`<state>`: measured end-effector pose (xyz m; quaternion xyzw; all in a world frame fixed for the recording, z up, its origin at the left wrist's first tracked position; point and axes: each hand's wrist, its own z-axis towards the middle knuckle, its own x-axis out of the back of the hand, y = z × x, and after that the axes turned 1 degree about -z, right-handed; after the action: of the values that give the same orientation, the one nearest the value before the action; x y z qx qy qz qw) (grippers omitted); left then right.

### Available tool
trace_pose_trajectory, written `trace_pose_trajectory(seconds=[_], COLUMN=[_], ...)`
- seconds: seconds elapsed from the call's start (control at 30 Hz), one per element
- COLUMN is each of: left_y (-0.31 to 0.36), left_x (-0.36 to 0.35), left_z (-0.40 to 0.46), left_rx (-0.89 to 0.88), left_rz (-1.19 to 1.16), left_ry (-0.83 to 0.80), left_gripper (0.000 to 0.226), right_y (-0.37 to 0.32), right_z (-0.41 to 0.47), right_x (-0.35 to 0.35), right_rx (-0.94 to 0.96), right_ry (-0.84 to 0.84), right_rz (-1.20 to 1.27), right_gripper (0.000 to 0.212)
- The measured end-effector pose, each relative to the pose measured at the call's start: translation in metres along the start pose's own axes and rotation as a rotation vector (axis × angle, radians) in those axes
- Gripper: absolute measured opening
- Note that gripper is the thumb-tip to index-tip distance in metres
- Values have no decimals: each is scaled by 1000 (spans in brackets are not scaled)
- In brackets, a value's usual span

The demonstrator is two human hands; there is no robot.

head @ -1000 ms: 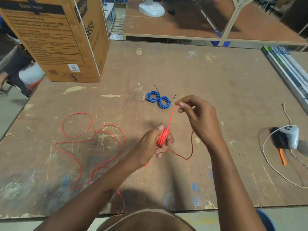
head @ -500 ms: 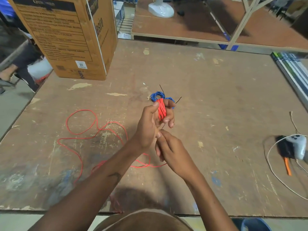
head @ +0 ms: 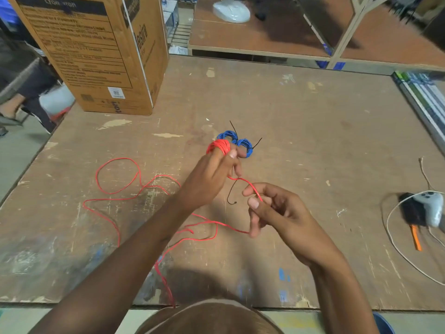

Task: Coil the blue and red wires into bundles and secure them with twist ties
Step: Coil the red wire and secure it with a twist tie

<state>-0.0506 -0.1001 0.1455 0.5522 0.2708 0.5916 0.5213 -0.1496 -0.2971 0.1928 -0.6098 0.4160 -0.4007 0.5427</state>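
Observation:
A red wire coil (head: 220,147) is wound round the fingers of my left hand (head: 209,175), held above the table. My right hand (head: 274,210) pinches the running red wire (head: 250,186) just right of and below the left. The loose rest of the red wire (head: 115,174) sprawls in loops over the table's left half. A black twist tie (head: 230,195) dangles between my hands. Two blue wire bundles (head: 244,145), each with a black tie sticking out, lie just beyond my left fingers.
A big cardboard box (head: 96,51) stands at the table's back left. At the right edge lie a white device with a cord (head: 431,206) and an orange-handled tool (head: 415,237). The wooden table (head: 301,116) ends near my body.
My right hand has come out from under the left and moved right, drawing the red wire with it. The left hand with the coil shifted slightly toward the blue bundles.

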Motion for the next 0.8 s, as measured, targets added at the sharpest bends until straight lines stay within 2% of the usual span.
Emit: trace_pose_trajectory(seconds=[0.1, 0.13, 0.2, 0.27, 0.4, 0.53, 0.63, 0.7, 0.8], left_y=[-7, -7, -6, -3, 4, 32, 49, 57, 60], left_x=[-5, -4, 1, 2, 1, 9, 14, 15, 9], left_z=[-14, -14, -20, -28, -48, -52, -51, -48, -40], left_rx=[4, 40, 23, -5, 117, 40, 13, 27, 22], left_rz=[464, 492, 348, 173, 12, -84, -235, -395, -707], left_ry=[-123, -109, -60, -77, -244, -369, -372, -383, -393], left_gripper=[52, 52, 44, 37, 52, 46, 40, 36, 32], right_y=[-17, -22, -31, -37, -34, -4, 31, 54, 72], right_z=[-1, 0, 4, 11, 45, 88, 103, 98, 75], right_x=[8, 13, 24, 34, 43, 40, 22, 4, -29], right_rx=[68, 103, 137, 154, 198, 206, 146, 90, -8], right_ry=[-3, 21, 110, 228, 425, 553, 482, 313, 134], right_rz=[251, 342, 452, 315, -110, -296, -432, -443, -375], right_gripper=[15, 14, 18, 23, 28, 24, 20, 17, 41])
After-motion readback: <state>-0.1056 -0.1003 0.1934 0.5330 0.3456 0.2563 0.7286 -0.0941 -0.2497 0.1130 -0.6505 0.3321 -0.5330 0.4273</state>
